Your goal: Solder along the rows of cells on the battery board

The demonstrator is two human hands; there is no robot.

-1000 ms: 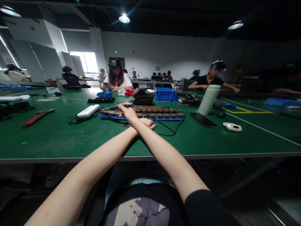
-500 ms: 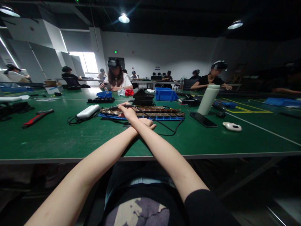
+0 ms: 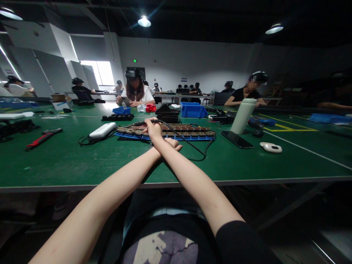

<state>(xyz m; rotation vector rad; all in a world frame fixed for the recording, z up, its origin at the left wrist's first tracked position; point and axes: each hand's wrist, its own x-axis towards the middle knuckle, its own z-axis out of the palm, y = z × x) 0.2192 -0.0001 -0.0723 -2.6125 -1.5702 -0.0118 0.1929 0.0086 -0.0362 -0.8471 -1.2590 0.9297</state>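
The right hand (image 3: 153, 129), crossed over the left arm (image 3: 123, 170), grips a dark stick (image 3: 137, 124) pointing at nine o'clock, while the left hand (image 3: 172, 143), grip hidden, maybe stops the blue rack (image 3: 194, 138) at twelve o'clock from sliding.

passable: front-left tabletop (image 3: 68, 167); obstacles: crossed forearms (image 3: 189, 170); looped cable (image 3: 204, 157) at right; bottle (image 3: 243, 117) farther right

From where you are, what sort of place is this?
Probably a workshop or assembly room. The clues: a slim black corded tool, a red-and-black hand tool lying on the wide green table, and a blue plastic bin farther back.
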